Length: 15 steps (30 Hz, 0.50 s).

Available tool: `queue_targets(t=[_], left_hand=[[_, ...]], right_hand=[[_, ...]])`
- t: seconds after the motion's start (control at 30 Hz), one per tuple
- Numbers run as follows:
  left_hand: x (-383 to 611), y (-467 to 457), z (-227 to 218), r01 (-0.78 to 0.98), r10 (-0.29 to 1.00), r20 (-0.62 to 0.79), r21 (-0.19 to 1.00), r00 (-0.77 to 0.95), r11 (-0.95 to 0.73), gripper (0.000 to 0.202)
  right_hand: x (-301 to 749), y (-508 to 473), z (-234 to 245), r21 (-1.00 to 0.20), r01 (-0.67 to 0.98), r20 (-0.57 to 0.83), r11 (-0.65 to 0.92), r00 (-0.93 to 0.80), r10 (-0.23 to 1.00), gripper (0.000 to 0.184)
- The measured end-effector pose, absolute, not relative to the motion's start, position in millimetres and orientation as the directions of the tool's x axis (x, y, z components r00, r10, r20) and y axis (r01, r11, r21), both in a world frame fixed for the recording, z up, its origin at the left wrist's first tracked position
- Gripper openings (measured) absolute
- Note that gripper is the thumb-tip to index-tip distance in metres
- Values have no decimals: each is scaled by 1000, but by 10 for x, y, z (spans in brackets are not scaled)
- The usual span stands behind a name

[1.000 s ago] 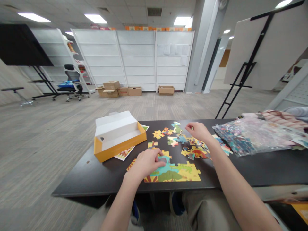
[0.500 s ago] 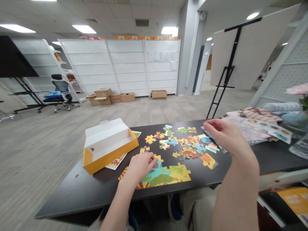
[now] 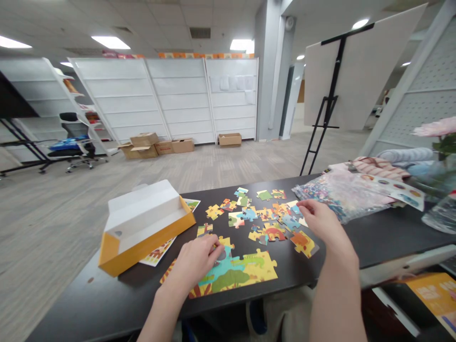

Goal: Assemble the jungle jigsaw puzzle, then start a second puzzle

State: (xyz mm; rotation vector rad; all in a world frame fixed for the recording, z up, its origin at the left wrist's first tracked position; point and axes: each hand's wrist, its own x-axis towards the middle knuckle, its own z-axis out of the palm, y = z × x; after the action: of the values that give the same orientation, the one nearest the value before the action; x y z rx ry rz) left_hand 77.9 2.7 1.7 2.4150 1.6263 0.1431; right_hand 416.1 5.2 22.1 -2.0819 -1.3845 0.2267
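Pressing flat on the puzzle [image 3: 245, 271], left hand [image 3: 194, 263] grips nothing — probably steadying it — while right hand [image 3: 320, 223] curls over loose pieces [image 3: 271, 231] beside its fingertips; pinch cannot be told.

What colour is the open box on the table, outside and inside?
The box is yellow-orange outside and white inside, clearest in the head view.

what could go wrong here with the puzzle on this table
The assembled section lies close to the front edge of the table; a push from the left hand might slide it off. The right hand reaches over loose pieces, so its forearm may sweep the orange piece away.
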Motion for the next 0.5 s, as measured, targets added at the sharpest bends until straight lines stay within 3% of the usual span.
queue_targets(t=[0.17, 0.37, 0.5], left_hand=[[811, 60, -13, 902, 923, -39, 235, 382, -363, 19], [785, 81, -46, 907, 921, -115, 255, 371, -334, 17], [765, 70, -70, 907, 914, -139, 248, 382, -341, 19]], right_hand=[[4069, 234, 558, -604, 793, 272, -77, 296, 916, 23], [4236, 291, 212, -549, 794, 150, -262, 402, 903, 26], [4309, 242, -116, -530, 793, 30, -299, 370, 928, 35]])
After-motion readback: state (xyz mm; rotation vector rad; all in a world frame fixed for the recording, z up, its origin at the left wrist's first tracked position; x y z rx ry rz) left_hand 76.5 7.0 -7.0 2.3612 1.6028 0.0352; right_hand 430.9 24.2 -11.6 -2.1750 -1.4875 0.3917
